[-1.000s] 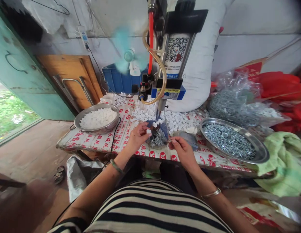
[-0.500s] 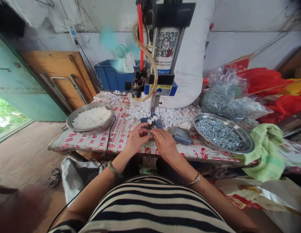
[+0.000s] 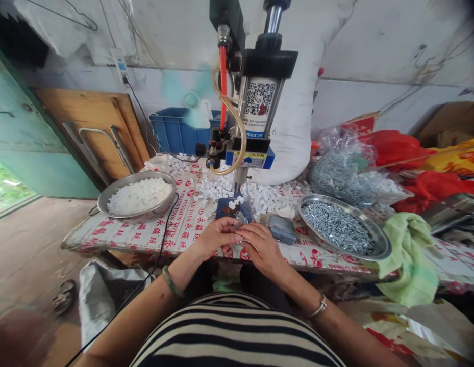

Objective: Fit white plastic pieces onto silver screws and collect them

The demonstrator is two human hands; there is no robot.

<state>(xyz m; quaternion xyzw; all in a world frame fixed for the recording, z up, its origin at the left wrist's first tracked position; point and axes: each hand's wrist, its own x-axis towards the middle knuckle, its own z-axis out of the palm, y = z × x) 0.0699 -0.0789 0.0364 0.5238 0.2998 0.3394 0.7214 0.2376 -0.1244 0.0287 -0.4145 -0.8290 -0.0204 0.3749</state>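
Observation:
My left hand [image 3: 217, 238] and my right hand [image 3: 263, 251] meet at the table's front edge, fingertips pinched close together. Whatever lies between them is too small to make out. Just beyond the fingers is the blue base of a pneumatic press [image 3: 255, 112], with a few white plastic pieces [image 3: 235, 203] and small metal bits on it. Many more white pieces are scattered behind the base. To the right of my right hand sits a grey-blue box-like block [image 3: 281, 229]. Further right, a steel bowl [image 3: 382, 251] holds small metal pins.
A steel basin [image 3: 106, 208] of white pieces stands on the left of the table. Behind are a blue crate [image 3: 175, 130] and a small fan. A clear bag of metal parts [image 3: 336, 173] and a green cloth [image 3: 408, 255] lie right. A black cable [image 3: 166, 229] hangs over the front edge.
The whole view has shifted, so the table sits lower in the picture. My hands have drawn back slightly from the press base, showing more of it, and stay together.

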